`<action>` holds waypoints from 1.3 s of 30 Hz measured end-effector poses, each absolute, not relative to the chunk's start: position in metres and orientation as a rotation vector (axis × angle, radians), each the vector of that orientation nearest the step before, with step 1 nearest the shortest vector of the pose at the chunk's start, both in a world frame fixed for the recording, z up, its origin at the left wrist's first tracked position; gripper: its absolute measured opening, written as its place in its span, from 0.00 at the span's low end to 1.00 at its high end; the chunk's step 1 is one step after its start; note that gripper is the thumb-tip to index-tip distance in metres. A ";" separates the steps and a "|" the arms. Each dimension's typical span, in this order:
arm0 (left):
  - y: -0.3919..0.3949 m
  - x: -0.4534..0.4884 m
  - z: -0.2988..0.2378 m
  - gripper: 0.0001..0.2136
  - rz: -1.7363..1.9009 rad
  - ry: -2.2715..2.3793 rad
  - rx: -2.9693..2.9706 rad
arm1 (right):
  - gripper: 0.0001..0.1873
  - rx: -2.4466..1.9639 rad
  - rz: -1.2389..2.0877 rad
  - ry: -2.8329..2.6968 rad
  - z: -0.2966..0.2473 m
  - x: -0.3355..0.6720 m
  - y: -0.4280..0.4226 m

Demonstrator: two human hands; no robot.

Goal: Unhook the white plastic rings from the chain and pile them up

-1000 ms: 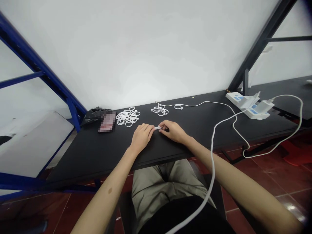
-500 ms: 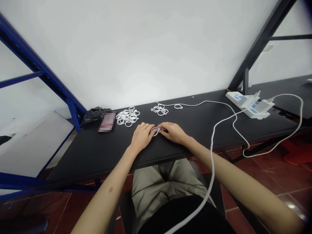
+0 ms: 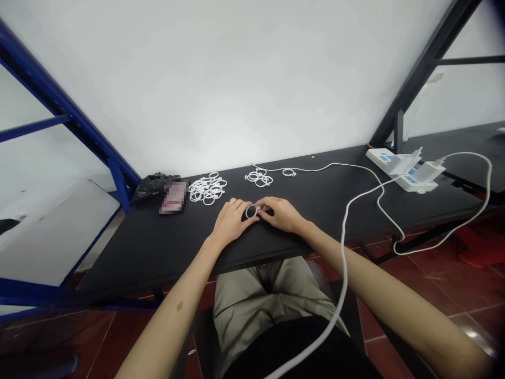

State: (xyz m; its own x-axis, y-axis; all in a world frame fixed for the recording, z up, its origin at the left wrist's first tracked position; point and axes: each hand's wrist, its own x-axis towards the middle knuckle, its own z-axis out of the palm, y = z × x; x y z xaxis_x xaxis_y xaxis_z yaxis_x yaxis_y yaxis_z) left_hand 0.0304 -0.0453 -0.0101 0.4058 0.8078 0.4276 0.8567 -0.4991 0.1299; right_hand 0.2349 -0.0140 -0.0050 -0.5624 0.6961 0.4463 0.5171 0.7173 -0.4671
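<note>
Between my two hands, just above the black table, is a white curtain ring [image 3: 247,213] with a small knob or eyelet on its right side. My left hand [image 3: 232,221] curls around the ring's left side, fingers at the far edge and thumb along the near edge. On the right, the fingertips and thumb of my right hand [image 3: 282,214] pinch the ring's knob end. Past my left hand lies a heap of similar white rings [image 3: 205,189]. A smaller group of rings [image 3: 259,179] lies beyond both hands, and a single ring [image 3: 289,172] sits to its right.
A phone-like object [image 3: 173,197], blurred out, lies beside a black plastic bag [image 3: 155,184] at the table's left. White power strips [image 3: 414,179] with plugged-in adapters stand at the right. A white cable [image 3: 344,252] hangs across the front of my right forearm.
My left thumb has shifted from the ring's middle to its near edge, so more of the ring's loop shows. My right hand stays at the knob end.
</note>
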 end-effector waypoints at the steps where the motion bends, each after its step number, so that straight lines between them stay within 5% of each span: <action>1: -0.045 0.030 -0.010 0.20 -0.678 -1.511 -2.542 | 0.10 -0.914 0.380 -2.299 -0.005 0.235 -0.014; 22: -0.048 0.033 -0.007 0.20 -0.698 -1.531 -2.551 | 0.04 -0.884 0.425 -2.262 -0.006 0.237 -0.010; 39: -0.048 0.033 -0.007 0.19 -0.670 -1.526 -2.529 | 0.10 -0.946 0.415 -2.282 -0.008 0.236 -0.010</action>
